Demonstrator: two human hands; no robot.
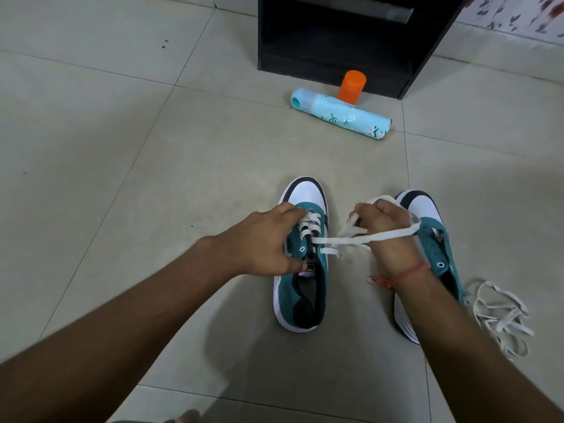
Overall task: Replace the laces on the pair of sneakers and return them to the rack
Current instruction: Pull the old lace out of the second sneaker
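A teal suede sneaker with a white toe cap and white sole sits on the pale tiled floor, toe pointing away, with a flat white lace threaded through its lower eyelets only. Its matching teal and white sneaker lies just to the right, with no lacing visible on it.

Likely risks: the lace looks twisted where it leaves the eyelet, so it may lie kinked; a hard pull could drag the shoe sideways or leave the two ends uneven; the taut strand could also snag on the unlaced shoe.

The left hand is partly closed over the lacing, fingers pressed on the crossed rows and thumb on the tongue, steadying the shoe. The right hand is closed into a fist around the free lace, which loops behind it and runs taut back to the eyelet.

A loose tangle of white laces lies on the floor at far right. Beyond stand a black wooden rack, a light blue spray can on its side and an orange-capped bottle.
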